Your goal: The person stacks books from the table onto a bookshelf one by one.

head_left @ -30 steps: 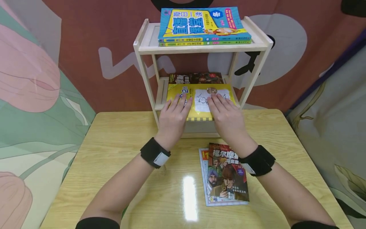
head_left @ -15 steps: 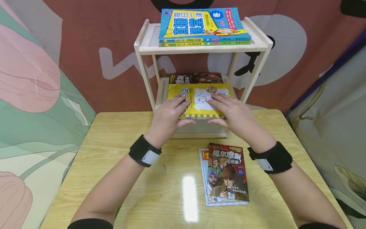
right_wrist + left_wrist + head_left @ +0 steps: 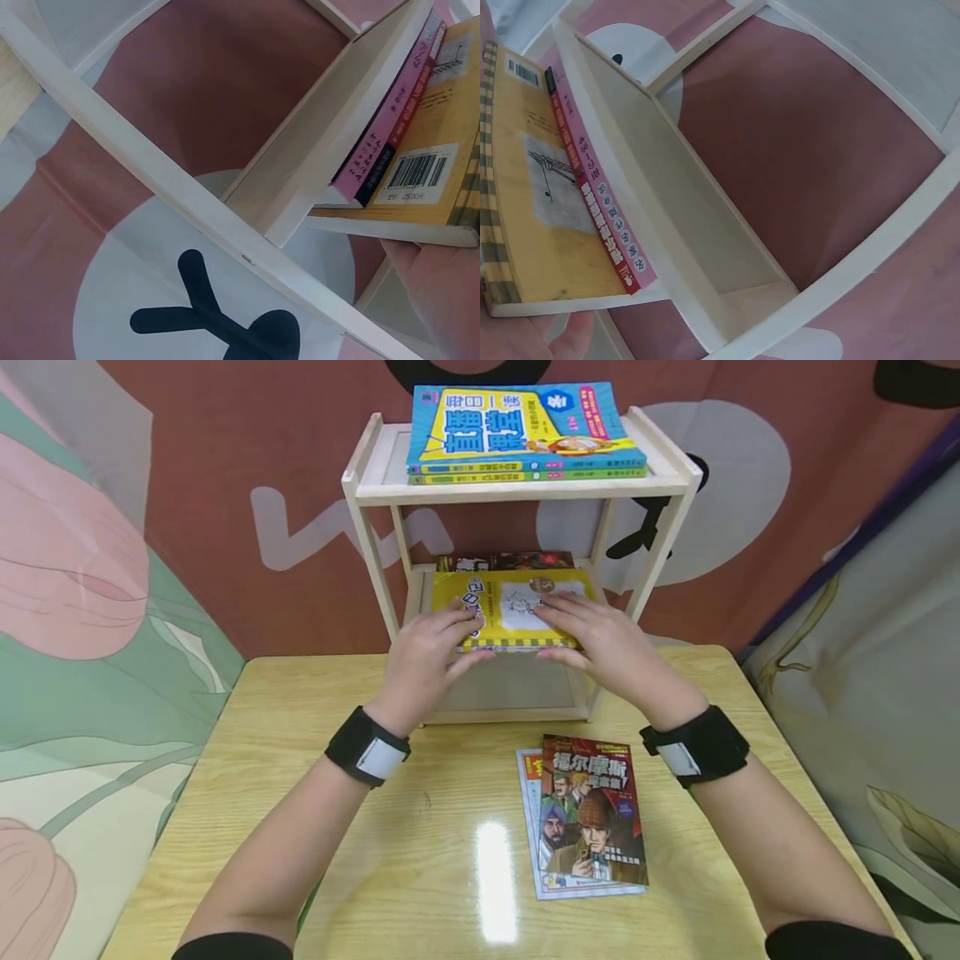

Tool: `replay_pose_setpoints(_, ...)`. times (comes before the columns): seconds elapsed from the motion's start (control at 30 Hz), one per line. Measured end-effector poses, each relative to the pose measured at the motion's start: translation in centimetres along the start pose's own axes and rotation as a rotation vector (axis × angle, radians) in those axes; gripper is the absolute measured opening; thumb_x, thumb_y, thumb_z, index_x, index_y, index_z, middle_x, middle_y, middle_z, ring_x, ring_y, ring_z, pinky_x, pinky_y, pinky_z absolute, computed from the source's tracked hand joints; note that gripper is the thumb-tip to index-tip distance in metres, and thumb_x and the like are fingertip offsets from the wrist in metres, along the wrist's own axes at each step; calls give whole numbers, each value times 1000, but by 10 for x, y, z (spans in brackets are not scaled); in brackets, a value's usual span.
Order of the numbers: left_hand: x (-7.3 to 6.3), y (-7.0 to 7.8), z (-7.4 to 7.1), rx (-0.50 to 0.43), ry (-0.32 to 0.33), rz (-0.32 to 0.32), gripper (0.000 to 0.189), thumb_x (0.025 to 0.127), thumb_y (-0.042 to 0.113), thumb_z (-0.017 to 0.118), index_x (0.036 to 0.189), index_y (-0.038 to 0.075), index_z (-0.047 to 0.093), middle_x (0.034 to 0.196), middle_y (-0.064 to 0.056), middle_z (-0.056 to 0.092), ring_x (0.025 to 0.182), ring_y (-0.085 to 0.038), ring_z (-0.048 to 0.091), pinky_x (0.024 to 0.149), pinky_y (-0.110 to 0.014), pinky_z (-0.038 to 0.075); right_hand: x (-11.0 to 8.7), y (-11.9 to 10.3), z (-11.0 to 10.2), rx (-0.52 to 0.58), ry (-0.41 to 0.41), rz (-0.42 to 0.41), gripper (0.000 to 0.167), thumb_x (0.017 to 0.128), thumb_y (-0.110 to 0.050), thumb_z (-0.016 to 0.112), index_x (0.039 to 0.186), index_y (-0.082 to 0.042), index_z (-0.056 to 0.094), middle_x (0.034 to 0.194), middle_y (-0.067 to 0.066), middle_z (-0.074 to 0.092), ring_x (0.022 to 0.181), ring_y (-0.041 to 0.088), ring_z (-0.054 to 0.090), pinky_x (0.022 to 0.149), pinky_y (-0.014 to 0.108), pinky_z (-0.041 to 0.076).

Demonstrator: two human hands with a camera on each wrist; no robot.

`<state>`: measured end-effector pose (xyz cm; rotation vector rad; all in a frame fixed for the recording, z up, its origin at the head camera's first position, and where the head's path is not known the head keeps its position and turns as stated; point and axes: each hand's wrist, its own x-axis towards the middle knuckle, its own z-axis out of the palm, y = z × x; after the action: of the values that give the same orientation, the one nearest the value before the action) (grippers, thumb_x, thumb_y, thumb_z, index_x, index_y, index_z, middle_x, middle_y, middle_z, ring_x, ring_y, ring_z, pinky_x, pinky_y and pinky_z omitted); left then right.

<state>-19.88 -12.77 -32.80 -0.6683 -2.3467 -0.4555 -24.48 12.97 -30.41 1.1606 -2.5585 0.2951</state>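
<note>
A yellow book (image 3: 487, 583) lies on the middle shelf, jutting out past its front. My left hand (image 3: 422, 662) grips its front left part, fingers on the cover and thumb under the front edge. The right hand (image 3: 611, 645) holds the front right part the same way. Both wrist views show the yellow back cover (image 3: 555, 259) overhanging the shelf, with a red-spined book (image 3: 604, 225) and a pink book (image 3: 607, 187) between it and the shelf board. Behind the yellow book shows the dark cover of another book (image 3: 517, 561).
The white wooden rack (image 3: 480, 491) stands at the back of the table (image 3: 405, 860). Blue books (image 3: 517, 422) are stacked on its top. Before it, nearer the right arm, lies a detective comic book (image 3: 592, 814) on a pale-blue-edged book (image 3: 528, 827).
Both hands have gone from lying flat on the yellow cover to gripping its front edge with thumbs below. The book's front edge has risen slightly.
</note>
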Motion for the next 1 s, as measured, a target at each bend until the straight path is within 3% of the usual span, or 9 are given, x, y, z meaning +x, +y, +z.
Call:
replay_pose_setpoints(0.27,13,-7,-2,62,-181,-144,51,92,47,54,130,14,59,135,-4,57,133,-27,44,107,-43,38,21,8,3,9,-63,46,64,90,-49,56,142,-14,45,150,8,38,138,31,35,110,51,31)
replay_pose_setpoints(0.4,19,-10,-1,57,-233,-187,50,95,45,50,134,14,55,140,-4,52,137,-30,38,109,-45,36,28,12,4,29,-76,49,63,90,-47,57,142,-14,45,151,9,37,139,31,33,111,51,30)
replay_pose_setpoints(0.7,24,-15,3,-3,-269,-257,47,97,39,50,137,16,51,147,-2,44,143,-32,23,113,-50,27,37,22,9,51,-112,71,65,91,-51,52,144,-14,41,154,7,31,142,30,27,114,49,24)
replay_pose_setpoints(0.93,28,-18,6,-22,-273,-296,48,96,39,51,138,15,50,148,-1,42,143,-34,21,118,-45,18,44,28,11,73,-138,80,66,92,-53,48,145,-16,38,155,4,28,144,29,22,116,49,19)
replay_pose_setpoints(1.0,29,-19,7,-12,-272,-290,48,97,39,51,138,14,50,147,-1,42,142,-30,26,119,-42,12,46,29,12,79,-145,84,67,92,-54,48,146,-16,38,156,3,27,144,28,21,117,49,18)
